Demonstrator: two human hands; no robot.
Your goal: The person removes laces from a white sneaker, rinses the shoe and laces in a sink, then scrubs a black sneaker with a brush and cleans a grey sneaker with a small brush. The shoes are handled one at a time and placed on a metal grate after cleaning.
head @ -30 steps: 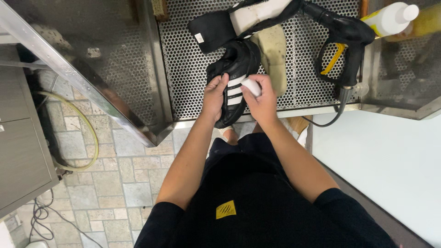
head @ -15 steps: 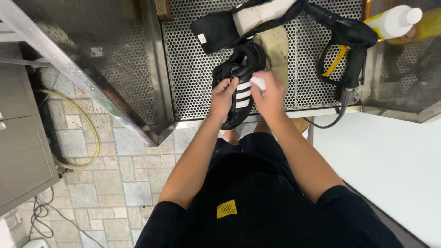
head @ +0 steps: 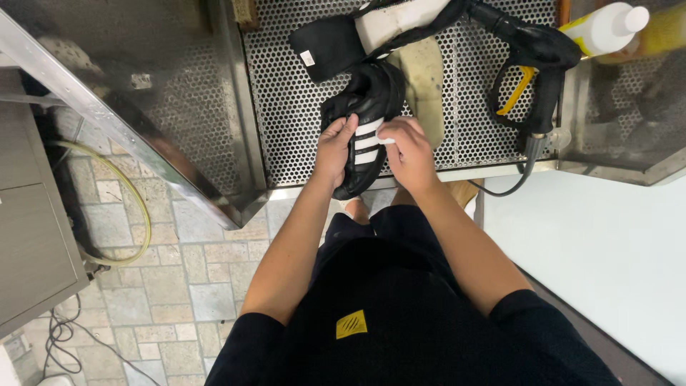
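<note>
Wiping is underway: the left hand (head: 334,146) is clasping the black shoe (head: 363,121) with closed fingers at the perforated surface (head: 286,107), while the right hand (head: 409,151), at its three o'clock, is pinching a small white cloth (head: 384,132) against the stripes. Judging by this, the next stroke is calling for a steady hold and firm pressure.

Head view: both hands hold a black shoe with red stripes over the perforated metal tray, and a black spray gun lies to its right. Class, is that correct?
Not quite: in the head view the stripes on the black shoe are white, not red. The left hand and right hand do hold it over the perforated metal tray, with the black spray gun to its right.
</note>
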